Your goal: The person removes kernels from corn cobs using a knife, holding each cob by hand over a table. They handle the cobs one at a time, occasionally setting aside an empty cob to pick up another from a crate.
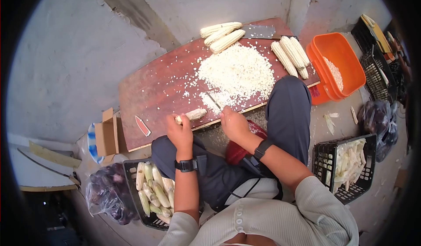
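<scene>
My left hand (180, 131) is closed around the near end of a corn cob (195, 114), held low over the front edge of a reddish-brown wooden board (162, 88). My right hand (235, 125) grips a knife (213, 99) whose thin dark blade points away and to the left, over loose kernels. Blade and cob are apart. Beyond both hands lies a big heap of cut white kernels (237, 72), with stray ones scattered leftward. Whole husked corn cobs rest behind the heap (222, 33) and at the board's right end (290, 55).
A wide cleaver (258, 31) lies at the back of the board, and a red-and-white knife-shaped piece (142, 126) at its left. An orange bin (315, 66) with kernels stands at right. Black crates hold corn ears (155, 189) and husks (349, 165). A cardboard box (106, 136) sits left.
</scene>
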A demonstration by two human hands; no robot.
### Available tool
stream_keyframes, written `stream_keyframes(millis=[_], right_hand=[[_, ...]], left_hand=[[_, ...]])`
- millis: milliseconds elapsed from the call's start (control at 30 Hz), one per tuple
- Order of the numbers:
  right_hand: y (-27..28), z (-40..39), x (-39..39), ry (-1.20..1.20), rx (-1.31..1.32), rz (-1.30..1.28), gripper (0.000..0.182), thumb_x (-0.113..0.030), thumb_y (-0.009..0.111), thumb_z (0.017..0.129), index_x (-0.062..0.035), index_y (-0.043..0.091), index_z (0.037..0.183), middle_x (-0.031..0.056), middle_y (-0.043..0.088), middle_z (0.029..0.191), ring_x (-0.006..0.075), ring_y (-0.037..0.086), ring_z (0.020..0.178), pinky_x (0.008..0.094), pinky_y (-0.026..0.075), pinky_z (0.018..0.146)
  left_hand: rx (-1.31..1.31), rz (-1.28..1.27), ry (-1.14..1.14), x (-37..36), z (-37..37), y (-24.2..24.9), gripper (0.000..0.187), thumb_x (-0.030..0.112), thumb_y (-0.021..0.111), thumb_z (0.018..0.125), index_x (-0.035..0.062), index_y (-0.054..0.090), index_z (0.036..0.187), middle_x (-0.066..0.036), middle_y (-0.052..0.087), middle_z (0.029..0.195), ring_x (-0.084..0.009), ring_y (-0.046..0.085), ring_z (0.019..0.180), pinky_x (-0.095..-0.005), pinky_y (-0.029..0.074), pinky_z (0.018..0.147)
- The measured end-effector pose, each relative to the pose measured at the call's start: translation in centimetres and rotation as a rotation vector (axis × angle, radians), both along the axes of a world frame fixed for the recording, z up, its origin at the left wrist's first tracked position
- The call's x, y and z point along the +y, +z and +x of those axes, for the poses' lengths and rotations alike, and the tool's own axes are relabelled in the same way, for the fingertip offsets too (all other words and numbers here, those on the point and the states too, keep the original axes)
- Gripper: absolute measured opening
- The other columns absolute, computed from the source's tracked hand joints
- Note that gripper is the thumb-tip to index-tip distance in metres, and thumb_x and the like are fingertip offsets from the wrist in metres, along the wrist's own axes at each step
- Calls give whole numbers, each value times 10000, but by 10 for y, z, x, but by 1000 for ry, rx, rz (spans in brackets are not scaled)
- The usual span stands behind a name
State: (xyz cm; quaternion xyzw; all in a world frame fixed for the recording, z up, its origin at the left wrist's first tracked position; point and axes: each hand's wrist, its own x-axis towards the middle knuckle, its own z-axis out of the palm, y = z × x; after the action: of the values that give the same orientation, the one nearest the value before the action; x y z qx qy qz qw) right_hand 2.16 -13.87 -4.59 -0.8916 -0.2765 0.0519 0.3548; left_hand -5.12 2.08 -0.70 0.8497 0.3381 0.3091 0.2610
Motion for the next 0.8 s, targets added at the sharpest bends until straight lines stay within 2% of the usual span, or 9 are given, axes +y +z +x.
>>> stream_keyframes(millis=[67,100,233,333,433,533,667,733,800], right_hand=[[19,-8,2,54,-117,22,178,-172,432,923,-7,482,882,171,591,654,347,622,590,434,503,527],[18,-16,6,77,-156,-13,186,-196,472,917,-23,463,851,173,577,660,341,601,567,426,486,504],[18,-37,19,168,-198,-85,145,-173,475,909,-39,470,854,140,595,661,295,610,522,396,485,450],[5,-32,23,178,-185,-92,139,-167,469,904,-34,475,864,148,599,660,306,617,532,396,490,453],[-2,-20,26,142,-265,-83,113,-130,474,876,-25,474,833,117,593,605,293,622,536,408,491,447],[0,-11,26,196,-182,-66,188,-193,458,915,-8,481,888,142,601,639,311,630,570,406,488,458],[2,-13,23,115,56,86,284,-249,433,941,-7,513,814,189,595,652,349,610,586,447,482,520],[-5,-10,18,133,218,207,330,-289,426,950,-5,521,811,213,590,667,369,608,619,469,476,558],[-2,-1,11,-1,611,180,338,-302,427,951,-7,520,814,228,588,688,395,596,658,489,462,587]], left_hand=[[9,16,3,1,1,0,256,260,571,863,14,515,907,-211,582,757,-406,571,705,-449,437,635],[10,27,3,1,2,0,259,263,570,866,13,514,903,-212,580,758,-406,570,703,-451,436,633],[5,81,-4,-3,7,2,259,266,556,881,12,507,885,-214,572,759,-405,564,693,-457,428,621],[14,113,-11,2,9,-5,247,256,544,888,13,500,869,-212,565,749,-408,557,687,-461,421,611],[60,129,-3,5,9,-10,237,246,535,891,14,496,860,-210,562,742,-410,551,681,-460,417,604],[37,121,13,8,15,-11,233,241,533,895,15,494,849,-203,556,727,-411,547,671,-457,416,599],[-20,61,-6,-1,17,-4,235,239,543,897,9,506,861,-191,561,753,-392,554,700,-441,423,627],[-69,50,-52,1,16,-5,241,243,551,897,5,516,884,-184,566,796,-371,558,737,-430,426,659],[-80,16,-68,3,12,-4,249,245,557,897,-1,522,908,-179,568,833,-357,557,767,-422,426,686]])
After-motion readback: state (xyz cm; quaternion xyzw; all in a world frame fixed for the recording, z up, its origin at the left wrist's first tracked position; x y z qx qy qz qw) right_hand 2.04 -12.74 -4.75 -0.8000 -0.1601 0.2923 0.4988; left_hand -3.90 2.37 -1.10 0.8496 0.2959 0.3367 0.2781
